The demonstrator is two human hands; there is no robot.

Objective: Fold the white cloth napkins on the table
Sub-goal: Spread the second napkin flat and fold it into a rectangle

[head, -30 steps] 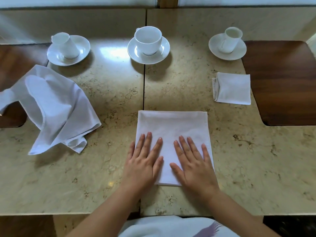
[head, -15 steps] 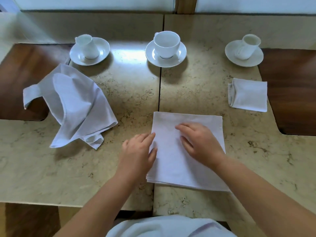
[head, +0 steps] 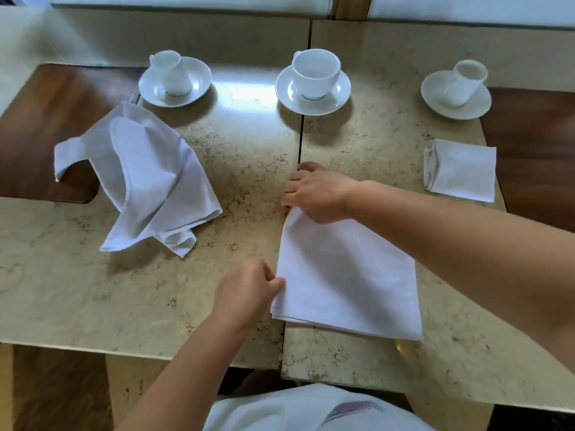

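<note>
A partly folded white napkin (head: 345, 275) lies flat in front of me on the marble table (head: 155, 290). My right hand (head: 317, 194) reaches across and pinches its far left corner. My left hand (head: 249, 290) grips its near left edge, fingers curled on the layers. A crumpled, unfolded white napkin (head: 146, 178) lies at the left. A small folded napkin (head: 463, 172) rests at the right.
Three white cups on saucers stand along the far side: left (head: 174, 79), middle (head: 314, 79), right (head: 457, 88). Dark wood insets lie at the left (head: 46, 119) and right (head: 535, 144). A seam runs down the table's middle.
Both hands went from pressing flat on the napkin to its left side. The right hand moved to the far left corner, the left hand to the near left edge, both closing on it.
</note>
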